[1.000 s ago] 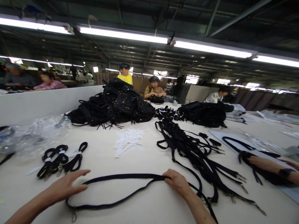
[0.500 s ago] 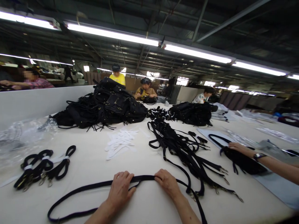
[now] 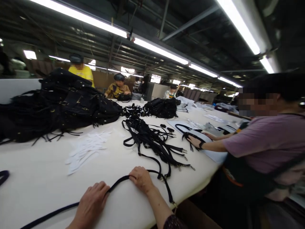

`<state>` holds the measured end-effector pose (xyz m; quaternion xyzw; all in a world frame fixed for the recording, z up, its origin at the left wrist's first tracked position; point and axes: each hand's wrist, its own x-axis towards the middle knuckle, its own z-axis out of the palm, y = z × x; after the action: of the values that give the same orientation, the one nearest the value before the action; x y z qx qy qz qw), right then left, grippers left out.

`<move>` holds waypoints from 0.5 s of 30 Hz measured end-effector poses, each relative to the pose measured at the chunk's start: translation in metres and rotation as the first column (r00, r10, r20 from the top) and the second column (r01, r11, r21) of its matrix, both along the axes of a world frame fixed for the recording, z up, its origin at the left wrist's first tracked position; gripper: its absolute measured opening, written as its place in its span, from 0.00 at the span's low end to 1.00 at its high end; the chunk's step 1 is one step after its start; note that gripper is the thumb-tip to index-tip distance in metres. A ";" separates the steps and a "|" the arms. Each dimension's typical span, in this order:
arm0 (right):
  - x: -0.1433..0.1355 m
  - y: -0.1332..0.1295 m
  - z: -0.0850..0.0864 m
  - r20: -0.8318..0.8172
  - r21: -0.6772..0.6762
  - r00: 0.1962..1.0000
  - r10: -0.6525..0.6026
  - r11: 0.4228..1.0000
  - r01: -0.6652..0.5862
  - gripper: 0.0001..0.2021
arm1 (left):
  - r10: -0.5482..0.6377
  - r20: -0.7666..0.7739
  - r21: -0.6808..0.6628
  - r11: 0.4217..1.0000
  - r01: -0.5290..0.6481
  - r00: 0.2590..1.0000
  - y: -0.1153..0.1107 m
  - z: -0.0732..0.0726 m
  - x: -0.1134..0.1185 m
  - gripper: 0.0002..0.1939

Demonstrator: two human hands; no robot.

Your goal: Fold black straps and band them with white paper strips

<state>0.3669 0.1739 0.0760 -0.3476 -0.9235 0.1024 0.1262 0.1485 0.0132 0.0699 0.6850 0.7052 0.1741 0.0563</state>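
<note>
A long black strap (image 3: 120,181) runs across the pale table between my two hands. My left hand (image 3: 93,197) is closed round it, and a length trails off to the lower left. Further right, my right hand (image 3: 141,178) grips the same strap with the fingers curled over it. Beyond that hand the strap goes on to the right, ending in a metal clasp (image 3: 175,204) at the table's front edge. Just past my right hand lies a tangled pile of black straps (image 3: 152,140) with metal hooks. My fingertips are partly hidden.
White paper strips (image 3: 89,146) lie left of the strap pile. Behind them rises a big heap of black bags (image 3: 71,105), with a smaller bag heap (image 3: 162,107) further right. At right, a co-worker (image 3: 259,136) presses a hand on a black bag (image 3: 193,135).
The view has swung right, bringing the co-worker's body into sight and leaving most of the bundled straps at left out of frame. Both my hands still hold the strap, now a little further apart.
</note>
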 end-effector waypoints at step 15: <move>0.116 0.005 0.038 -0.134 0.079 0.954 -0.268 0.957 0.280 0.19 | 0.090 0.106 -0.207 0.976 -0.066 0.990 -0.004 0.006 -0.019 0.16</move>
<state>0.4825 0.1792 0.1138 -0.4590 -0.8607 0.0599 0.2120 0.1294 0.0087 0.0761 0.6363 0.7412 0.1423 0.1593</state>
